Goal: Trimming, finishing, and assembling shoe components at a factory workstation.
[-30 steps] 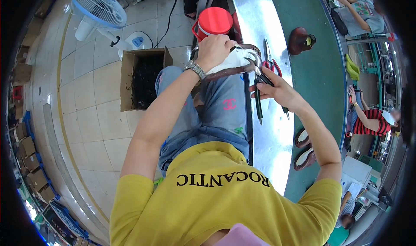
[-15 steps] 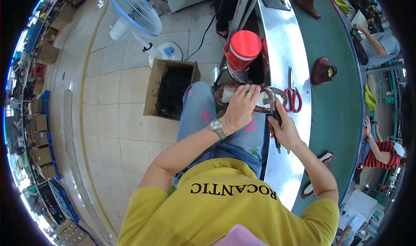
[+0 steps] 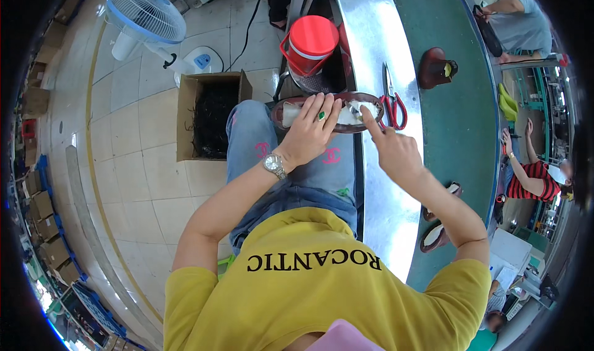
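A dark red-brown shoe (image 3: 356, 127) lies across my lap and the edge of the metal bench, its white underside facing up. My left hand (image 3: 314, 125) rests over its middle, fingers close together and wrapped over the side, holding it steady. A ring and a wristwatch are on that hand and wrist. My right hand (image 3: 396, 152) is at the bench-side end of the shoe. Its index finger reaches out and touches the white underside, while the other fingers curl in. Whatever those curled fingers hold is hidden. Red-handled scissors (image 3: 392, 107) lie on the bench just beyond.
Beside the bench runs a green conveyor belt (image 3: 402, 35) carrying a brown boot (image 3: 438, 68) and other footwear. A red lidded jug (image 3: 314, 37) stands ahead of my knees. To the left are an open carton (image 3: 185, 116) and a fan (image 3: 147, 17). Co-workers sit across the belt.
The black-handled pincers that my right hand gripped at the shoe's end no longer show. That index finger now presses on the white underside. The whole view has shifted, moving the scene left and up.
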`<act>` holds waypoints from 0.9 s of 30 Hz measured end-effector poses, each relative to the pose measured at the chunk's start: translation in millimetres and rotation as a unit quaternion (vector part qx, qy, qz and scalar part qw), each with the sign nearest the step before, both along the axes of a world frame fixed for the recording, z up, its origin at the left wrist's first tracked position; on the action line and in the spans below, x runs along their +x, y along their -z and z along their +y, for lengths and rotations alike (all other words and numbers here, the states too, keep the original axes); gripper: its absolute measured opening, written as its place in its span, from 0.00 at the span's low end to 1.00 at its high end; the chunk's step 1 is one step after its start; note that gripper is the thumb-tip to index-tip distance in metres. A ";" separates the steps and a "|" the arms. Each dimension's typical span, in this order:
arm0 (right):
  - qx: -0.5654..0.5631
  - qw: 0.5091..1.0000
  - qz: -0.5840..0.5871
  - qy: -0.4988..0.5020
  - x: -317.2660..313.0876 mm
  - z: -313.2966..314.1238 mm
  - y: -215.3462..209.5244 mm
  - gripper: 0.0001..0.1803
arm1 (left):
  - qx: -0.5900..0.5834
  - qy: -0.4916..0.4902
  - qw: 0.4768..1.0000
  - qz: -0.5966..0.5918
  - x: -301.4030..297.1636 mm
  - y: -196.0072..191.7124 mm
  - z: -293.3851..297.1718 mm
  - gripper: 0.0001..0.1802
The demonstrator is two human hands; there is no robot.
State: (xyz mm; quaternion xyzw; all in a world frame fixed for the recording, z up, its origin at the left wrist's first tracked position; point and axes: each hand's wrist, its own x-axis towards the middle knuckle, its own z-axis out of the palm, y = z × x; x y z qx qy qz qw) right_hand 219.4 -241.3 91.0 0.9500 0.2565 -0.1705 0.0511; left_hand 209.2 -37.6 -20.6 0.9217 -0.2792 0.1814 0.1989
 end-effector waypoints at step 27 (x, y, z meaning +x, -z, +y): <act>0.282 0.940 0.017 0.190 17.4 5.8 46.1 0.36 | 0.092 -0.056 0.993 -0.041 -3.2 -0.4 -8.1 0.35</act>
